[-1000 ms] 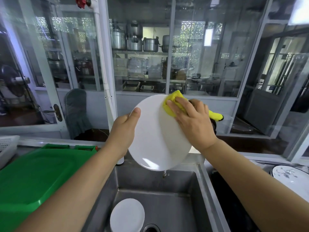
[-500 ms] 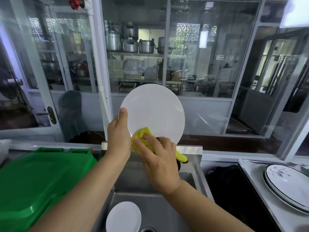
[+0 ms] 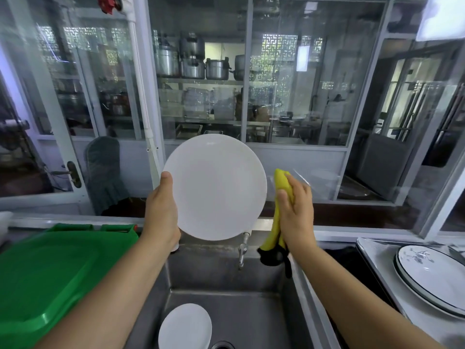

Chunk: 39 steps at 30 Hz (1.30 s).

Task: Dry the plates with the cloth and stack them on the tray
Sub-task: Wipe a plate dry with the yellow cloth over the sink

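My left hand point(image 3: 161, 210) holds a plain white plate point(image 3: 216, 187) upright by its left rim, above the steel sink point(image 3: 226, 275). My right hand point(image 3: 297, 210) grips a yellow and black cloth point(image 3: 278, 222) just right of the plate, apart from its rim. A second white plate point(image 3: 185, 326) lies flat in the sink basin. At the right, several white plates with a dark rim and a flower print point(image 3: 432, 273) are stacked on a metal tray point(image 3: 372, 250).
A green plastic lid or bin point(image 3: 50, 278) fills the counter at the left. A tap spout point(image 3: 242, 248) hangs over the sink just below the held plate. Glass partitions with shelves of pots stand behind the sink.
The cloth and my right hand have come off the plate's lower face and moved to its right side. My left hand still holds the plate upright.
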Available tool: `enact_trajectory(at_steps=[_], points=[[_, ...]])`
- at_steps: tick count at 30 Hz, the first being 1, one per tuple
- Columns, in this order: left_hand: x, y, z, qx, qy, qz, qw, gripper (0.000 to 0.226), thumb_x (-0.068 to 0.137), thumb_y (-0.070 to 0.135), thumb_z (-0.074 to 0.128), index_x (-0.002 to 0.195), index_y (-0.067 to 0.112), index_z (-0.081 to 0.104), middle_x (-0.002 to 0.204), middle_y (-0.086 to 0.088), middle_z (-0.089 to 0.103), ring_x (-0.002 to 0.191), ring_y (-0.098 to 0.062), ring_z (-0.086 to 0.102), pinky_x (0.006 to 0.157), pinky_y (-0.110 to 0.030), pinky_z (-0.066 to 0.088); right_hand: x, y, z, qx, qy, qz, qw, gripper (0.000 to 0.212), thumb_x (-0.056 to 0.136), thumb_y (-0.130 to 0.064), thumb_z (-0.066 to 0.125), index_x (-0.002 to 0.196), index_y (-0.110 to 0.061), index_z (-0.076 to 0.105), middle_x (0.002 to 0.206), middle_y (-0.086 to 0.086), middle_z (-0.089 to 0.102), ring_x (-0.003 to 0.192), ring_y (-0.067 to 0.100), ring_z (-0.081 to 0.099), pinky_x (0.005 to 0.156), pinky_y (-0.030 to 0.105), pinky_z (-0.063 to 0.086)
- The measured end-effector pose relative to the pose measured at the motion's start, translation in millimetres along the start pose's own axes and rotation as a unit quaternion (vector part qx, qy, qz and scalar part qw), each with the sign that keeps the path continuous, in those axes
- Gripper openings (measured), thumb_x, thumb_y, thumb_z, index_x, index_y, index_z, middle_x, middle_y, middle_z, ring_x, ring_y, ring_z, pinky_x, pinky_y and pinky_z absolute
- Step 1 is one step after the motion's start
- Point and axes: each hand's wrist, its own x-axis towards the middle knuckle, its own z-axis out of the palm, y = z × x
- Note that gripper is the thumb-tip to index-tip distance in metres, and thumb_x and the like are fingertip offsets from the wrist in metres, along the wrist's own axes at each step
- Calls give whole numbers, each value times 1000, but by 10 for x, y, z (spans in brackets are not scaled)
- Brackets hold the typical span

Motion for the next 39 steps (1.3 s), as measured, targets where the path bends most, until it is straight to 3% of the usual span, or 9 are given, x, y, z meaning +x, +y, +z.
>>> enact_trajectory(at_steps=[3, 6, 9, 11, 15, 19, 26, 32, 39], points=[[19, -54, 23, 15, 3, -30, 999, 33, 90, 61, 45, 82, 35, 64, 68, 18, 71, 64, -7, 68, 45, -22, 51, -6, -170, 45, 174, -74, 102, 977, 30, 87, -23, 65, 113, -37, 59, 109, -10, 66, 99, 8, 63, 79, 26, 54], [50, -106, 51, 61, 0, -40, 997, 36, 91, 60, 44, 88, 31, 64, 79, 12, 70, 79, -13, 66, 56, -25, 50, -67, -264, 77, 267, -105, 135, 948, 31, 83, -17, 70, 106, -35, 62, 98, -6, 71, 87, 15, 69, 64, 25, 56], [93, -96, 46, 179, -20, -28, 983, 39, 94, 46, 49, 123, 20, 52, 113, 1, 62, 97, -20, 59, 70, -31, 47, -81, -308, 121, 292, -76, 123, 945, 31, 85, -11, 67, 107, -32, 63, 96, -4, 71, 85, 15, 69, 63, 26, 56], [58, -98, 69, 228, -43, 6, 973, 48, 93, 32, 56, 138, 21, 41, 131, 0, 50, 109, -21, 55, 83, -36, 48, -106, -314, 184, 235, -49, 77, 968, 34, 85, -10, 66, 106, -36, 62, 100, -5, 70, 90, 13, 67, 73, 28, 55], [-213, -16, 288, 103, -135, -42, 985, 23, 93, 41, 55, 107, 24, 62, 108, -2, 68, 90, -12, 67, 70, -33, 55, -232, -317, 334, 33, 8, -138, 990, 42, 84, -6, 64, 120, -27, 59, 111, -13, 55, 103, -1, 53, 88, 10, 38], [-294, 88, 405, -23, -117, -96, 988, 32, 94, 39, 53, 95, 10, 66, 71, -4, 73, 61, -15, 71, 48, -25, 54, -383, -251, 481, -132, 23, -352, 926, 46, 78, 3, 67, 120, -13, 55, 108, 16, 63, 82, 31, 54, 73, 32, 43], [-229, -8, 311, -48, -28, -87, 995, 18, 91, 34, 61, 88, 18, 67, 63, 0, 72, 54, -16, 69, 44, -26, 51, -445, -209, 519, -181, -14, -471, 863, 41, 83, -31, 69, 118, -17, 52, 111, 10, 66, 72, 33, 57, 63, 38, 47], [-153, -57, 182, -32, -21, -21, 999, 19, 88, 41, 62, 87, 23, 69, 81, 6, 75, 76, -15, 72, 64, -31, 54, -407, -6, 396, -159, -36, -382, 910, 29, 94, -25, 51, 116, -12, 65, 112, 12, 64, 85, 25, 46, 71, 40, 49], [-147, -58, 125, 53, -55, 17, 997, 24, 87, 45, 61, 77, 25, 70, 77, 7, 74, 70, -8, 70, 58, -22, 54, -2, -207, 342, -187, -15, -296, 937, 32, 87, -17, 60, 118, -9, 66, 119, 15, 60, 89, 37, 50, 80, 45, 46]])
